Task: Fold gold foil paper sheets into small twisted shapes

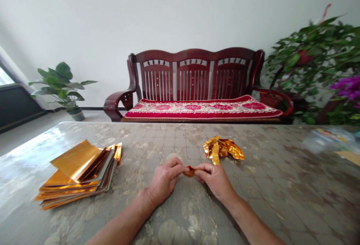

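Note:
Between my fingertips is a small folded piece of gold foil paper (189,171), held just over the table. My left hand (166,177) pinches its left end, and my right hand (215,179) pinches the right end. Part of the piece is hidden by the fingers. Just beyond my right hand lies a loose heap of shiny folded gold foil (228,149). To the left rests an uneven stack of gold foil sheets (75,160), some showing a grey side.
The table (180,218) has a patterned glossy cover. A clear plastic bag (329,140) lies at the right edge. Beyond the table stands a dark red wooden bench (194,74) with a red floral cover. Potted plants (63,85) flank it.

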The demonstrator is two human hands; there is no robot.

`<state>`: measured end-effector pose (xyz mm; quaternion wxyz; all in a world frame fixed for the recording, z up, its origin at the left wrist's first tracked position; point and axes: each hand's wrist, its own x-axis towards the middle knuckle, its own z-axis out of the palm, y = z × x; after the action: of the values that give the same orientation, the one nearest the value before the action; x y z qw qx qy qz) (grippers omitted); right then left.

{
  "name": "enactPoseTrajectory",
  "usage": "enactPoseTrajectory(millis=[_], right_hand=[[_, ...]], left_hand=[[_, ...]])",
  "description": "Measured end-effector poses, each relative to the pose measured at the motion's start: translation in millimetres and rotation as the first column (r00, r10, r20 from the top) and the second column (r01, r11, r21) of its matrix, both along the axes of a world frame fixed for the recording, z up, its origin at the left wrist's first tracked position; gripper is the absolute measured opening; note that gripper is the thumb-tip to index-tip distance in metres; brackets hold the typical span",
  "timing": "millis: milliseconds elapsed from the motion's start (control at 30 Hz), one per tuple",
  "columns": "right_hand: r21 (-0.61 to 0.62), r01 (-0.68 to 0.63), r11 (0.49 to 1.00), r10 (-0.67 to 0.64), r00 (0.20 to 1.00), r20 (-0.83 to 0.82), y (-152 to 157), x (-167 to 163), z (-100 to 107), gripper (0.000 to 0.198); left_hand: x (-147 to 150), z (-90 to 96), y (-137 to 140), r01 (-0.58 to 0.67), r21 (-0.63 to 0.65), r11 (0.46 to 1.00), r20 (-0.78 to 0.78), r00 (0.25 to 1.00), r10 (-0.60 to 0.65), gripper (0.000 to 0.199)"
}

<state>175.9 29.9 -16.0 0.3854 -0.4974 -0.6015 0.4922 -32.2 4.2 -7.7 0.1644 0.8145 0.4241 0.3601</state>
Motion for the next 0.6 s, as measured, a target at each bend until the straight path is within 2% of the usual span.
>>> enactPoseTrajectory(millis=[67, 167, 400, 600], right_hand=[[0.002, -0.006, 1.000, 0.006, 1.000, 0.006, -0.9, -0.3, 0.5, 0.025], [0.004, -0.014, 1.000, 0.014, 1.000, 0.016, -2.1, -0.1, 0.7, 0.024], [0.043, -0.030, 0.999, 0.029, 0.999, 0.033, -2.0, -0.5, 1.4, 0.020], [0.047, -0.027, 0.999, 0.026, 0.999, 0.029, -1.5, -0.6, 3.1, 0.019]], left_hand=[[-0.1, 0.4, 0.5, -0.008, -0.023, 1.000, -0.035, 0.999, 0.008, 0.050], [1.7, -0.6, 1.5, -0.027, -0.067, 0.997, 0.011, 1.000, 0.027, 0.053], [10.0, -2.6, 3.5, 0.015, -0.111, 0.994, 0.188, 0.982, 0.006, 0.039], [7.3, 1.4, 1.1, 0.080, -0.172, 0.982, 0.228, 0.973, -0.040, 0.028]])
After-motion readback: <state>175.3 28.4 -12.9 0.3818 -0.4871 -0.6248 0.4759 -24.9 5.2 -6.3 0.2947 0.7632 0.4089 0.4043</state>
